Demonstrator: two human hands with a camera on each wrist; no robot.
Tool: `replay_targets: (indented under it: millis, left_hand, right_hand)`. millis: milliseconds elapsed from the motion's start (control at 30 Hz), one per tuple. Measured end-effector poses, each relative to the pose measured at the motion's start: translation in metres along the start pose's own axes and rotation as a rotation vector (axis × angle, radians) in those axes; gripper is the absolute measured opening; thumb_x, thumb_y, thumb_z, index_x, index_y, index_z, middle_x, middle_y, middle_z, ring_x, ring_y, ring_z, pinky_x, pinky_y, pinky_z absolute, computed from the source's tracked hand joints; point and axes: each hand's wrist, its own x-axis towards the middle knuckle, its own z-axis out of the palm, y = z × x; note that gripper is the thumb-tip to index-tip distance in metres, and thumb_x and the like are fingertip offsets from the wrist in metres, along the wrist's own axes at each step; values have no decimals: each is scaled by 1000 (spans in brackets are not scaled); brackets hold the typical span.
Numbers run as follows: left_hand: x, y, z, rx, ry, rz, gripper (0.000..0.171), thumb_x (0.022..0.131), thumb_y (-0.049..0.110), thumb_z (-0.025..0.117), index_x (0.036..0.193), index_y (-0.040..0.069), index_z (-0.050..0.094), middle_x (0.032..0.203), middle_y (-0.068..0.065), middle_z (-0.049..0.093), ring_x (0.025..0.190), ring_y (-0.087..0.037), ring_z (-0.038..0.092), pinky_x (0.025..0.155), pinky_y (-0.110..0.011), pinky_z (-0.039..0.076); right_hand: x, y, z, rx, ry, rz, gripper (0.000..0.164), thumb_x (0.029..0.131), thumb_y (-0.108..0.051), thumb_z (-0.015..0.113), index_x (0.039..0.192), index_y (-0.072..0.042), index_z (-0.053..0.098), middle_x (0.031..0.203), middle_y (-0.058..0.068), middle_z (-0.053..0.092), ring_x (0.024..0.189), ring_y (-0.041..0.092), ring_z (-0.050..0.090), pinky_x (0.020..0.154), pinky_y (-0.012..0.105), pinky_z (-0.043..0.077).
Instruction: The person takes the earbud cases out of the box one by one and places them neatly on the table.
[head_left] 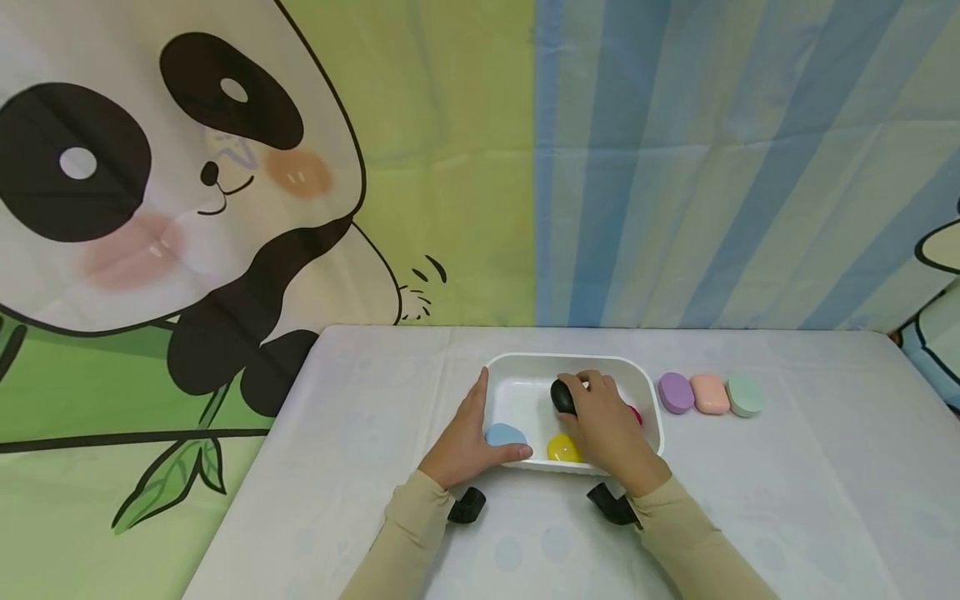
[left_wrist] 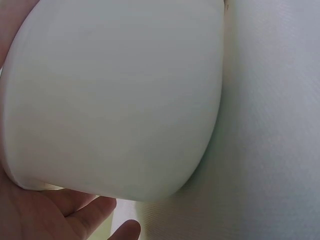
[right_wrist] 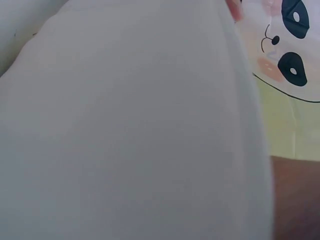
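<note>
A white tray [head_left: 517, 392] stands on the table, and my left hand [head_left: 468, 442] holds its left near corner. The thumb crosses the near rim, while the fingers lie along the left side. In the left wrist view, the fingers [left_wrist: 95, 215] show beside the tray wall [left_wrist: 115, 100]. Over the tray, my right hand [head_left: 603, 421] grips a smooth black oval piece [head_left: 562, 397] between thumb and fingers. Inside the tray lie a light blue piece [head_left: 505, 434] and a glossy yellow piece [head_left: 562, 448]. A red piece [head_left: 636, 414] is mostly hidden behind the right hand.
Right of the tray, a purple piece [head_left: 677, 392], a peach piece [head_left: 710, 393] and a mint green piece [head_left: 744, 395] sit in a row. A white cloth covers the table [head_left: 825, 467]. Behind it hangs a panda-print curtain [head_left: 465, 167].
</note>
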Motion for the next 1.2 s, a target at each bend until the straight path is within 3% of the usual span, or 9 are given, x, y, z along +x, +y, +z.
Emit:
replay_targets:
  millis: [167, 633, 933, 1200]
  left_hand:
    - [0, 0, 0, 5, -2, 3, 133, 72, 57, 86, 163, 15, -1, 165, -11, 20, 137, -29, 38, 112, -50, 34]
    - [-1, 1, 0, 22, -5, -27, 133, 71, 59, 86, 163, 17, -1, 167, -5, 14, 142, -27, 33, 114, -50, 31]
    - [1, -2, 0, 18, -1, 1, 135, 71, 55, 88, 162, 10, -1, 167, -6, 14, 144, -25, 30, 116, -47, 28]
    - [0, -1, -1, 27, -7, -4, 134, 72, 55, 87, 163, 13, -2, 167, -5, 12, 146, -25, 28, 116, -47, 28]
  right_hand:
    - [-6, 3, -9, 9, 46, -19, 53, 88, -14, 79, 134, -3, 58, 124, 23, 56, 109, 38, 54, 79, 51, 54]
    - [-20, 25, -28, 33, 149, -105, 55, 86, -15, 81, 133, 3, 57, 121, 29, 56, 108, 43, 56, 87, 54, 52]
    - [-33, 38, -41, 67, 139, -64, 55, 87, -14, 80, 133, 3, 56, 121, 30, 54, 107, 44, 55, 85, 55, 51]
    - [-42, 46, -53, 51, 124, 5, 58, 87, -14, 80, 135, 4, 54, 122, 30, 52, 111, 45, 51, 87, 60, 50]
